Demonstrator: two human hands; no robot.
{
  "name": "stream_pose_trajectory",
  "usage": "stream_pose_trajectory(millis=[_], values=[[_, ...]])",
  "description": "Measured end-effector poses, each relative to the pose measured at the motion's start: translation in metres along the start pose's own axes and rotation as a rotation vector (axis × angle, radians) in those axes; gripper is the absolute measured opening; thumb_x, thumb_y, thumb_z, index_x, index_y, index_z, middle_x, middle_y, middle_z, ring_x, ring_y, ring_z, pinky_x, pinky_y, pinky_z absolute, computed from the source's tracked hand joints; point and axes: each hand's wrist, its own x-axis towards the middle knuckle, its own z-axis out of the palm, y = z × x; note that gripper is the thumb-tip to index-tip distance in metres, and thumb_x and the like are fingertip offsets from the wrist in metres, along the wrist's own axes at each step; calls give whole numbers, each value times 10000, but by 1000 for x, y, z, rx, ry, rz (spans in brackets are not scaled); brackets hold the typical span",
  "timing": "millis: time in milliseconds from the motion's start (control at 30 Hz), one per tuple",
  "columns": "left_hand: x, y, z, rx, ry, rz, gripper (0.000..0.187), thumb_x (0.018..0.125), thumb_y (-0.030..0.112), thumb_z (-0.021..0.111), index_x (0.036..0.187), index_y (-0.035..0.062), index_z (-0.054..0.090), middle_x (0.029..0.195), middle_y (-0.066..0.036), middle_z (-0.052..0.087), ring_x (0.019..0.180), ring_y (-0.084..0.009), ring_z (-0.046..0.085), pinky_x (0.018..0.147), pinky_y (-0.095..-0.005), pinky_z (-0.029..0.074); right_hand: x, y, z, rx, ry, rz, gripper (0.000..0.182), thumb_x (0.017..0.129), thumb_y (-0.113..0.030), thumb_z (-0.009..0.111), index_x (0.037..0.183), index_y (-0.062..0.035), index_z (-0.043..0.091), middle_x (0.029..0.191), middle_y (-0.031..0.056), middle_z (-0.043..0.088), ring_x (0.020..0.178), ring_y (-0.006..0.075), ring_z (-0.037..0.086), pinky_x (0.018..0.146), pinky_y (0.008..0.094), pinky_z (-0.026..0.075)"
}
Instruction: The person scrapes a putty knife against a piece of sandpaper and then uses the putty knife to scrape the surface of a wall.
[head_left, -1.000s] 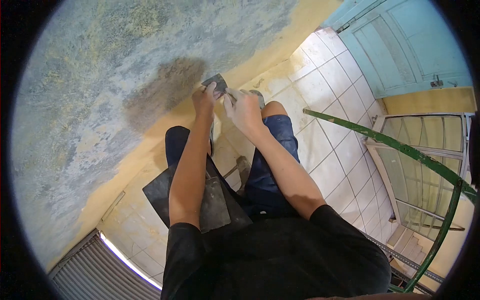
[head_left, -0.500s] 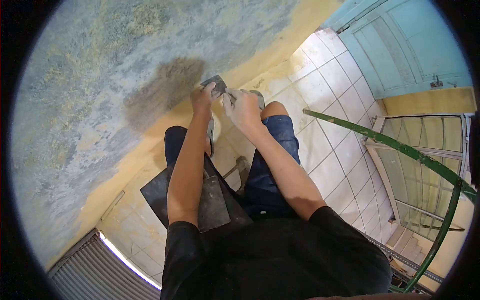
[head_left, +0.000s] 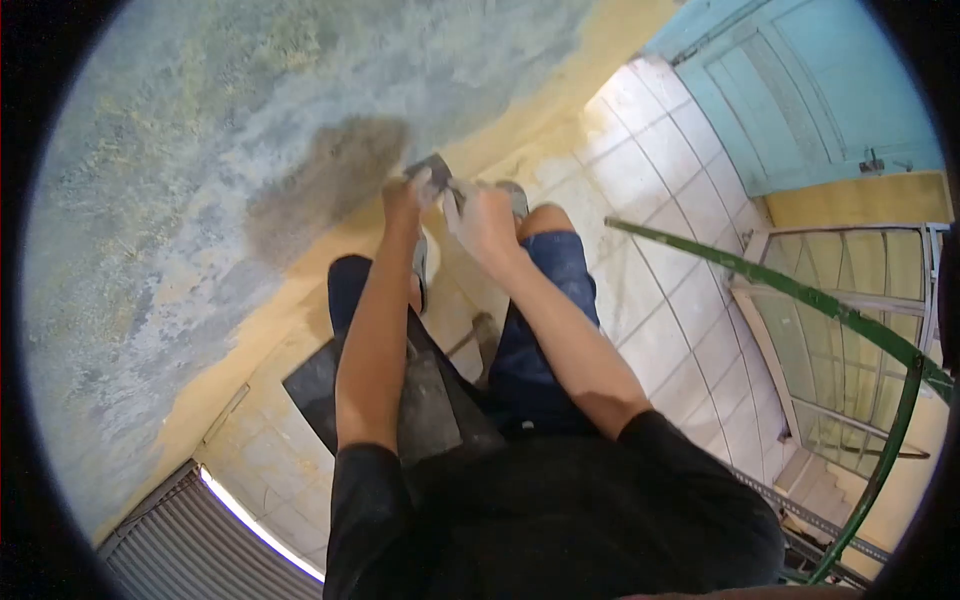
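Note:
A small, dark, flat square piece (head_left: 432,170) is held between both hands, close to the foot of the wall. My left hand (head_left: 408,192) pinches its left and lower edge, with pale residue on the fingers. My right hand (head_left: 484,222) is closed at its lower right side, fingers bent and thumb near the left fingertips. Whether the piece has a handle, I cannot tell. Across my lap lies a black sheet (head_left: 315,388), and on it a dusty grey rectangular plate (head_left: 428,408), partly covered by my left forearm.
A blotchy grey-blue wall (head_left: 200,170) with a brownish patch (head_left: 335,180) rises at left. Tiled floor (head_left: 660,250) spreads right. A green metal rail (head_left: 770,280) crosses before a white-framed glazed panel (head_left: 850,300). A blue door (head_left: 790,100) stands beyond; a ridged shutter (head_left: 190,535) is lower left.
The hands stay almost in place around the dark piece, with a slight shift of the left fingers over it. The left hand is blurrier now.

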Motion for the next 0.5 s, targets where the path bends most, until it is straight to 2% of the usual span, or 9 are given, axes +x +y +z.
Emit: stream_pose_trajectory(millis=[67, 133, 167, 233, 367, 400, 500], values=[[20, -13, -2, -66, 5, -39, 556, 907, 176, 740, 1344, -82, 513, 1234, -205, 612, 1085, -279, 657, 887, -356, 579, 17, 2, -2, -120, -121, 1, 234, 897, -146, 646, 1044, 15, 729, 829, 262, 676, 809, 428, 668, 774, 485, 547], [17, -19, -1, -41, 31, 8, 564, 935, 227, 716, 1357, -82, 505, 1327, -220, 577, 1207, -293, 608, 935, -386, 562, 12, 9, -4, -79, -113, -8, 235, 896, -143, 647, 1042, 23, 727, 828, 262, 677, 803, 422, 670, 773, 484, 547], [17, -21, 0, -40, 28, 12, 564, 935, 227, 716, 1357, -82, 505, 1327, -220, 577, 1207, -293, 608, 935, -386, 562, 10, 13, -4, -36, -106, -20, 237, 896, -139, 647, 1040, 31, 725, 827, 262, 678, 798, 417, 672, 772, 482, 548], [-21, 6, 25, -50, 89, 77, 301, 898, 98, 740, 1092, -105, 632, 1037, -157, 682, 863, -260, 697, 738, -350, 608, 8, 1, -15, -24, -57, -23, 237, 895, -137, 647, 1040, 36, 723, 828, 266, 676, 790, 422, 670, 770, 484, 546], [-5, 1, 18, -18, 109, 84, 286, 898, 89, 741, 1098, -90, 641, 1043, -154, 688, 841, -256, 702, 736, -354, 611, 13, 1, -4, -17, -2, -42, 242, 897, -127, 642, 1047, 45, 722, 817, 272, 669, 768, 431, 663, 762, 493, 542], [4, -10, 14, -20, 175, 27, 258, 896, 84, 740, 1072, -80, 647, 1022, -146, 685, 821, -251, 699, 726, -353, 610, 10, 6, 6, -19, -9, -32, 242, 897, -127, 642, 1047, 45, 722, 817, 272, 669, 768, 431, 663, 762, 493, 542], [14, -24, 12, 12, 284, -17, 222, 892, 75, 739, 1036, -68, 650, 993, -132, 682, 801, -243, 695, 707, -350, 609, 15, 15, 25, -66, -119, -21, 209, 896, -119, 638, 1007, 40, 717, 812, 272, 662, 768, 438, 659, 755, 499, 537]])
